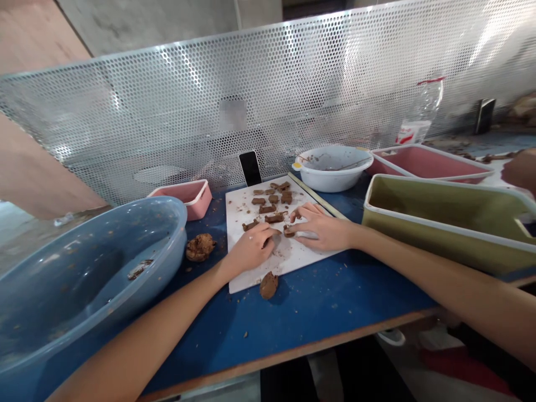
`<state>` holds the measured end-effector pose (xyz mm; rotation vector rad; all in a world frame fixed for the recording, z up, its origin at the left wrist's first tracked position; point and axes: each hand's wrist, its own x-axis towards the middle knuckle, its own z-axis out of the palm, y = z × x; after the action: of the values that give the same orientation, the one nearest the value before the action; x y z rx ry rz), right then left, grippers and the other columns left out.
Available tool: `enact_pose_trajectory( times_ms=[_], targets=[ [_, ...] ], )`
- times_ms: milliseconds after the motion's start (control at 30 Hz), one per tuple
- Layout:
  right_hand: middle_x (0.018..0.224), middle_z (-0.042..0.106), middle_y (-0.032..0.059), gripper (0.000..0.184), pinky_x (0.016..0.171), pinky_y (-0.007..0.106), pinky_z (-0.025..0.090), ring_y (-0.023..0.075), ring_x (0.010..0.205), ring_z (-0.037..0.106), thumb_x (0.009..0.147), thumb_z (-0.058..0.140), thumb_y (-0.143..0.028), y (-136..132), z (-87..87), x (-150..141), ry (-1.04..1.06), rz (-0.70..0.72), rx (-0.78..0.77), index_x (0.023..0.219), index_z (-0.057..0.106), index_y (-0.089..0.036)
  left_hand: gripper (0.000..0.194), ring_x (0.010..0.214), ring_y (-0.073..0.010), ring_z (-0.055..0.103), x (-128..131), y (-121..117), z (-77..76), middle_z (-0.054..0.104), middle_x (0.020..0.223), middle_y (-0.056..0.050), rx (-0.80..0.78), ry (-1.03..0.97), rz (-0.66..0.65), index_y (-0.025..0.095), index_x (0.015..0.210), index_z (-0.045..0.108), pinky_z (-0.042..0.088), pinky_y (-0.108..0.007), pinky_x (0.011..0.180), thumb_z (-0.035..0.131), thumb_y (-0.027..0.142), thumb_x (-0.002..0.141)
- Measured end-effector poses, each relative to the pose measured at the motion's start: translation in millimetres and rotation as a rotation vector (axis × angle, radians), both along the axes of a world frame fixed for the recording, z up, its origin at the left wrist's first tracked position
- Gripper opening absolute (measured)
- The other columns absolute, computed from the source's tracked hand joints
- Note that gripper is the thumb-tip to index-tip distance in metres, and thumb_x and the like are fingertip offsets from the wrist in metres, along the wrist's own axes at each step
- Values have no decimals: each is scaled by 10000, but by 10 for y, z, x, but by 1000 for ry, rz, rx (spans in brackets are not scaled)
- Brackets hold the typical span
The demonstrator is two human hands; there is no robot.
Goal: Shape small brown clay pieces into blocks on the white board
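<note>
We think of a clock lying on the white board (pixel 247 262), with 12 at the far side. The small brown clay piece (pixel 288 232) is near the middle of the board, just by the fingertips of the right hand (pixel 320 228). Its long side seems to run from about 9 to 3, but we cannot tell which end is its front. The right hand is spread wide, and one fingertip looks to touch the piece. The left hand (pixel 251 245) is narrow, with bent fingers, at about 8, and we cannot tell if it holds anything.

Near 12, we see more clay shapes (pixel 267 210). Most of them lie from 9 to 3, but the one by the left hand (pixel 250 225) tips from 8 to 2.

A thin stick (pixel 318 197) lies by the board's right edge, from 10 to 4. We see one rough lump (pixel 200 247) at 9 and a smooth lump (pixel 268 285) at 6, by the near edge.

The table top (pixel 310 310) is blue, with crumbs on it. We find a big blue tub (pixel 176 223) at 9, a small pink box (pixel 201 202) at 10, a phone (pixel 250 168) standing up at 11, a pale bowl (pixel 335 181) at 1, a bottle (pixel 421 114) and a pink bin (pixel 439 162) at 2, and a green bin (pixel 435 223) at 3. Behind them all is a shiny metal screen full of holes (pixel 180 123), with a gray wall (pixel 159 25) past it
</note>
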<state>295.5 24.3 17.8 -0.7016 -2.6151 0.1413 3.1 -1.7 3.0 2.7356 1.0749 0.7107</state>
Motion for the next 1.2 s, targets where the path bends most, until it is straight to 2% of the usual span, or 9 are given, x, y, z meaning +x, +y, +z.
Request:
enact_pose_trajectory(
  times_ms=[200,400,533,667,833,967,1100,1200],
  targets=[
    [1317,651,147,304,1146,623,453,354,1234,542,1089,589,-371,3,-16,-29,25,-14,11,1246,841,-302,273,1047,-249,715,18,-2,15,717,1051,-95,12,-29,-18,172,1202,766,589,-397,994,528,123,1077],
    [1350,651,144,340,1156,594,459,343,1241,537,1077,620,-368,-7,-8,-28,-10,-3,11,1355,810,-323,279,1029,-237,716,9,5,6,720,1059,-91,21,-16,-16,184,1204,763,597,-387,983,520,129,1079],
    [1323,651,134,302,1161,608,438,342,1249,542,1094,589,-373,-7,17,-6,-7,-17,33,1235,852,-324,295,1055,-250,717,2,12,0,717,1076,-100,16,-11,-23,174,1227,756,597,-404,999,514,119,1067],
    [1347,636,144,339,1153,623,444,348,1247,532,1107,573,-419,6,31,25,-32,6,35,1308,833,-331,286,1059,-255,719,4,10,-3,723,1076,-103,8,-18,-24,173,1217,758,599,-413,1010,515,128,1071],
    [1336,621,137,308,1204,609,416,349,1315,515,1102,598,-415,30,26,46,-9,-9,71,1176,879,-310,288,1063,-257,720,5,2,3,725,1081,-103,8,-25,-23,181,1233,758,600,-409,999,514,145,1082],
    [1344,638,138,318,1173,622,436,346,1267,536,1099,596,-398,15,34,37,-27,-5,52,1277,852,-335,282,1055,-255,720,7,-4,11,717,1063,-102,8,-14,-17,174,1214,761,595,-395,1002,512,141,1084],
    [1322,643,142,322,1182,615,424,348,1290,534,1107,593,-416,8,47,32,-13,-10,74,1145,888,-292,285,1048,-251,718,4,3,4,714,1067,-99,18,-19,-22,171,1214,757,595,-401,1000,513,124,1076],
    [1329,648,138,325,1172,621,433,347,1285,538,1105,596,-454,5,58,28,-12,-5,52,1180,877,-309,279,1041,-249,716,0,11,-4,711,1058,-95,30,-15,-23,178,1210,755,599,-402,988,515,125,1077]
  ],
)
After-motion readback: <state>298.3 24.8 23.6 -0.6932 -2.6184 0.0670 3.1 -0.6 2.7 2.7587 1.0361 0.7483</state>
